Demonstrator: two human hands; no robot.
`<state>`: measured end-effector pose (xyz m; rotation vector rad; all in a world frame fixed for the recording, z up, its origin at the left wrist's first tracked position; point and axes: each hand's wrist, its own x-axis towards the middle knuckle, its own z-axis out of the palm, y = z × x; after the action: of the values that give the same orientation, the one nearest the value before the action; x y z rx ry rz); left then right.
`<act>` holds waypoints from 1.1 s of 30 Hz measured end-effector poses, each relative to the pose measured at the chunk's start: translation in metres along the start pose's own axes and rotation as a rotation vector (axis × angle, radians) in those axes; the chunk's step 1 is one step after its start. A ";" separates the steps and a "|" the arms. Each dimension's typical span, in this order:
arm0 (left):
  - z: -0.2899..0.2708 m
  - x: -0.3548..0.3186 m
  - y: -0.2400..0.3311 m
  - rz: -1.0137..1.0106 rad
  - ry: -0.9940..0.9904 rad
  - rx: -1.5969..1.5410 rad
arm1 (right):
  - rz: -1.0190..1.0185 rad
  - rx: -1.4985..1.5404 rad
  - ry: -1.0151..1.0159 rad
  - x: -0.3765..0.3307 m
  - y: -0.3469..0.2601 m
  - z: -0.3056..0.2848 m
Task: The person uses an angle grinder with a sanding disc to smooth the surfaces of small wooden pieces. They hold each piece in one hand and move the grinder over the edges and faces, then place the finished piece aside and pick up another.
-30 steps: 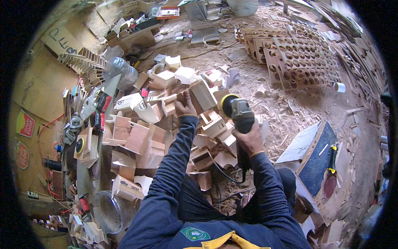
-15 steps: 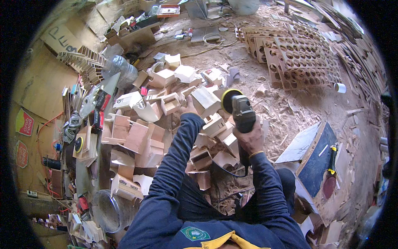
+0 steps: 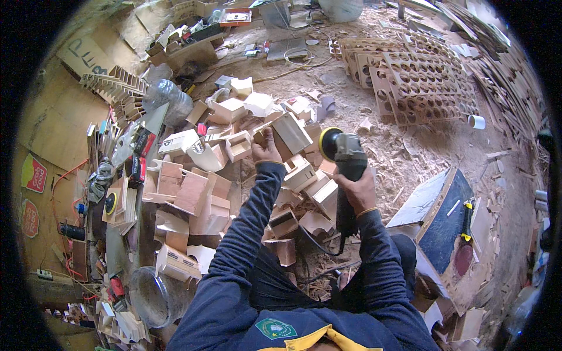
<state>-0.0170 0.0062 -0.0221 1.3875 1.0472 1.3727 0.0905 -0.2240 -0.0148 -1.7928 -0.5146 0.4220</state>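
Left hand (image 3: 266, 151) grips a small wooden box (image 3: 291, 133), tilted, at the top of the pile of wooden boxes (image 3: 193, 193). Right hand (image 3: 356, 190) clenches the grey angle grinder (image 3: 348, 167), its yellow-rimmed disc (image 3: 325, 143) just beside that box, over the sawdust-strewn floor (image 3: 410, 152).

Sander (image 3: 345, 158) pad face hidden, left hand (image 3: 266, 151) fingers behind wooden box (image 3: 291, 132), torso cut off below

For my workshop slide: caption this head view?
Left hand steadies a small wooden box while right hand holds a sander beside it.
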 end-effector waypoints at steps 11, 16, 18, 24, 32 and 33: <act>-0.007 0.025 -0.029 -0.673 -0.248 -0.718 | -0.111 -0.030 -0.154 -0.024 0.000 0.004; -0.008 -0.006 -0.012 -0.654 -0.256 -0.575 | -0.075 -0.043 -0.134 -0.024 -0.002 0.009; -0.008 -0.019 -0.001 -0.704 -0.338 -0.552 | -0.105 -0.002 -0.119 -0.022 -0.004 0.007; -0.001 -0.046 0.012 -0.775 -0.514 -0.496 | -0.133 0.019 -0.088 -0.015 -0.010 0.005; 0.003 -0.035 0.010 -0.711 -0.368 -0.583 | -0.027 -0.064 -0.114 -0.013 -0.001 -0.004; 0.002 -0.029 0.013 -0.696 -0.331 -0.608 | -0.014 -0.082 -0.118 -0.013 0.002 -0.006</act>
<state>-0.0159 -0.0252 -0.0164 0.6635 0.6995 0.7996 0.0824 -0.2362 -0.0147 -1.8495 -0.6338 0.5053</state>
